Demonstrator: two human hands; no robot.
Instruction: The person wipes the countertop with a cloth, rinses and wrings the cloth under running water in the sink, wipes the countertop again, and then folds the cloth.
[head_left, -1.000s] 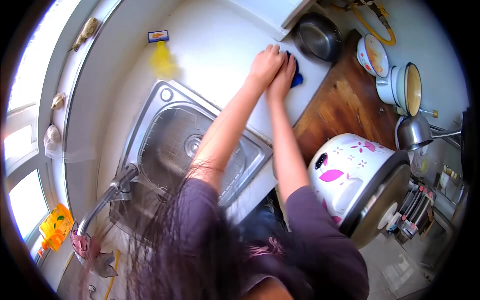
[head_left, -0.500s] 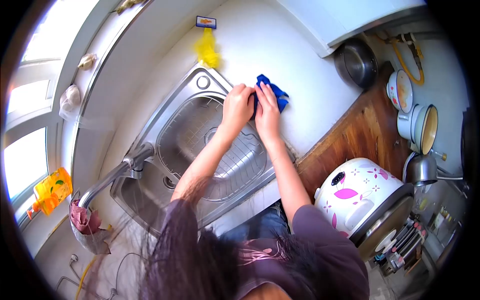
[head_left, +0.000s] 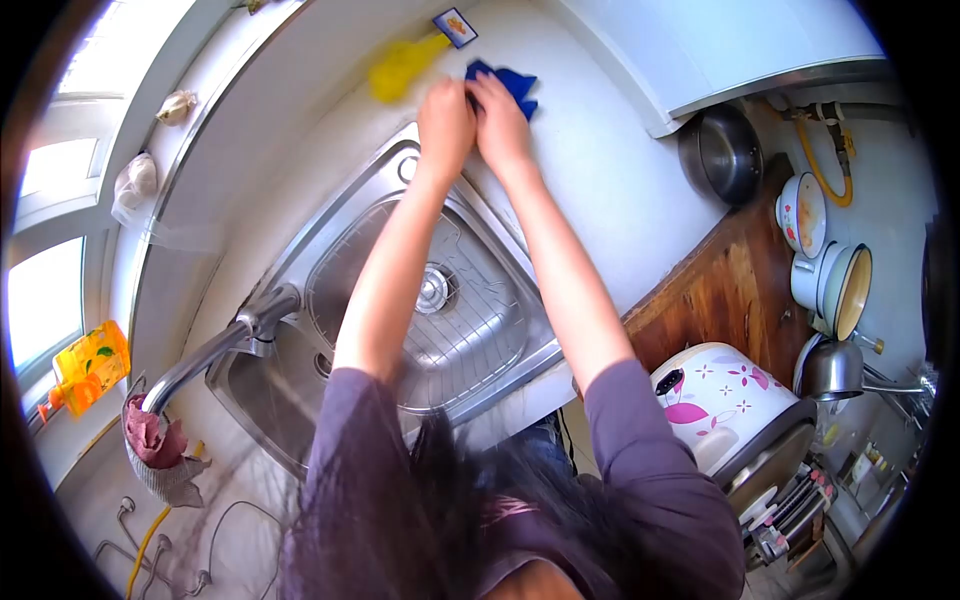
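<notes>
At the upper centre of the frame, your right hand (head_left: 503,122) rests on a blue cloth (head_left: 515,85), on the white counter (head_left: 600,200) near a blurred yellow thing (head_left: 402,70). Your left hand (head_left: 445,130) is just beside, fingers curled; whether either of your hands grips the cloth is unclear. The work with the cloth looks under way; how much remains does not show.

Dusky purple shirt (head_left: 660,490), short sleeves (head_left: 628,405), pink chest print (head_left: 505,510), blue jeans (head_left: 545,440), long dark hair (head_left: 435,510)
</notes>
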